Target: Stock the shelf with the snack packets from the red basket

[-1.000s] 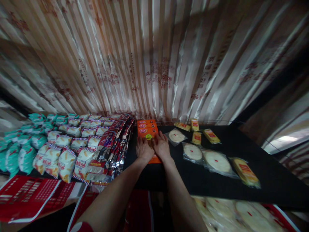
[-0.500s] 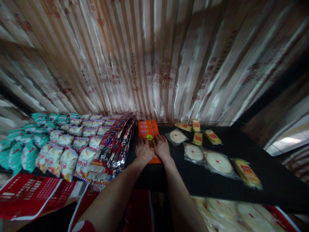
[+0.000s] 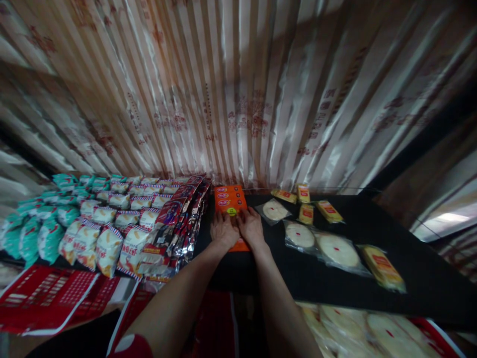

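Note:
My left hand (image 3: 222, 229) and my right hand (image 3: 251, 226) lie side by side, palms down and fingers stretched flat, on a row of orange packets (image 3: 230, 201) on a black shelf (image 3: 335, 283). The packets run from under my hands back toward the striped curtain. Neither hand grips anything. Shiny dark red packets (image 3: 179, 219) stand just left of my left hand. A round flatbread in a clear bag (image 3: 275, 210) lies just right of my right hand.
More bagged flatbreads (image 3: 337, 250) and yellow packets (image 3: 380, 266) lie on the shelf's right part. White snack bags (image 3: 108, 243) and teal bags (image 3: 40, 233) fill the left. Red crates (image 3: 48, 298) sit below left; a crate of flatbreads (image 3: 372, 333) sits below right.
Both hands stay flat on the orange packets. The view has shifted slightly, nothing else has moved.

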A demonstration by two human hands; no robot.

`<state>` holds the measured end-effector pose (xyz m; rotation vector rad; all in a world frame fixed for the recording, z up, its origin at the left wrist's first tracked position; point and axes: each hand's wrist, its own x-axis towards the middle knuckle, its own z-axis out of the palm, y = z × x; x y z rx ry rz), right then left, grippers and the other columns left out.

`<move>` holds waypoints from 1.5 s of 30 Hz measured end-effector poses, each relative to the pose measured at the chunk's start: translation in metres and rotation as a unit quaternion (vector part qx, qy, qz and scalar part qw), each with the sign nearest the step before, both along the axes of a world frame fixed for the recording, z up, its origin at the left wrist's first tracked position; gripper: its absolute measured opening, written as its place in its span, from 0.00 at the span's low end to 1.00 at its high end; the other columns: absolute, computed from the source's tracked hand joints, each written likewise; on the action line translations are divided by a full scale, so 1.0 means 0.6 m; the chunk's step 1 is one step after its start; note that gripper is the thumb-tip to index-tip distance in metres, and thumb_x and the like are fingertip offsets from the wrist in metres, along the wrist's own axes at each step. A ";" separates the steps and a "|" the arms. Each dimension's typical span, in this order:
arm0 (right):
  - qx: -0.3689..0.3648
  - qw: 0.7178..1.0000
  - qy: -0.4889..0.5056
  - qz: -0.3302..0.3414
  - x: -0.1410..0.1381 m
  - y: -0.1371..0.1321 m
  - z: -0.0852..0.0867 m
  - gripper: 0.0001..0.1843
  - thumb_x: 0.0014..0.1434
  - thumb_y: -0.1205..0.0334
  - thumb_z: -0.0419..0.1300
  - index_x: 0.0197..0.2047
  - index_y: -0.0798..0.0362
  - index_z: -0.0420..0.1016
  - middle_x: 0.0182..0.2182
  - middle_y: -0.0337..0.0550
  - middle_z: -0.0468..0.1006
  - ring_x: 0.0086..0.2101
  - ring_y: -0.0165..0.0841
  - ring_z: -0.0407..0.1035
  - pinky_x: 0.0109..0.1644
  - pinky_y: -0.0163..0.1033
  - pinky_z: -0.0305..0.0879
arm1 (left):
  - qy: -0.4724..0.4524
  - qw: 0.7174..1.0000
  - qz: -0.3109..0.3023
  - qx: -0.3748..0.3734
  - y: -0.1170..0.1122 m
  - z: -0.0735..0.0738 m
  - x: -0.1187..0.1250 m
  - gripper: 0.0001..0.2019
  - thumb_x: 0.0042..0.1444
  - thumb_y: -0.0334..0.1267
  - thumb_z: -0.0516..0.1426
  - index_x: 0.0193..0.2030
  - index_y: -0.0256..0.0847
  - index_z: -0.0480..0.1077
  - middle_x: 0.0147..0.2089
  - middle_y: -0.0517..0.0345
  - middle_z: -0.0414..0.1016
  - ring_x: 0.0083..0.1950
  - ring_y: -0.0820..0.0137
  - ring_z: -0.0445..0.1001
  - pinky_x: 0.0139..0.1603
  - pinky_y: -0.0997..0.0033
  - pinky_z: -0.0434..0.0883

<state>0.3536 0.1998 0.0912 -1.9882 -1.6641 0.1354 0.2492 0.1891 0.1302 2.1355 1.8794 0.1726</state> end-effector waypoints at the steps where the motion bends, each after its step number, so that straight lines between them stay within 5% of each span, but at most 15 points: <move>1: -0.002 1.000 -0.003 0.000 -0.001 -0.001 0.002 0.21 0.59 0.61 0.52 0.53 0.63 0.71 0.53 0.61 0.70 0.56 0.43 0.61 0.59 0.43 0.54 | 0.000 1.000 0.001 -0.001 0.001 0.000 0.000 0.29 0.55 0.41 0.49 0.64 0.34 0.56 0.68 0.42 0.51 0.69 0.55 0.49 0.66 0.57 0.54; 27: -0.037 0.999 -0.005 -0.001 -0.021 -0.001 0.015 0.22 0.60 0.56 0.52 0.53 0.56 0.72 0.53 0.55 0.71 0.51 0.41 0.65 0.55 0.42 0.56 | 0.020 0.999 0.045 0.005 0.016 0.005 -0.009 0.28 0.60 0.46 0.43 0.63 0.33 0.57 0.67 0.42 0.55 0.68 0.55 0.51 0.63 0.58 0.58; 37: -0.019 1.000 0.003 -0.006 -0.026 0.000 0.012 0.21 0.60 0.56 0.52 0.52 0.57 0.73 0.54 0.57 0.69 0.55 0.42 0.61 0.57 0.43 0.53 | 0.021 0.997 0.029 0.066 0.011 -0.012 -0.015 0.26 0.61 0.46 0.42 0.60 0.31 0.61 0.66 0.39 0.55 0.68 0.54 0.50 0.65 0.56 0.54; 45: 0.049 0.999 0.016 -0.011 -0.015 -0.010 0.027 0.21 0.61 0.58 0.49 0.48 0.60 0.76 0.47 0.57 0.75 0.55 0.42 0.61 0.59 0.44 0.53 | -0.003 0.994 -0.007 0.110 -0.013 0.008 0.002 0.25 0.61 0.42 0.45 0.60 0.28 0.61 0.66 0.38 0.56 0.68 0.54 0.52 0.67 0.57 0.52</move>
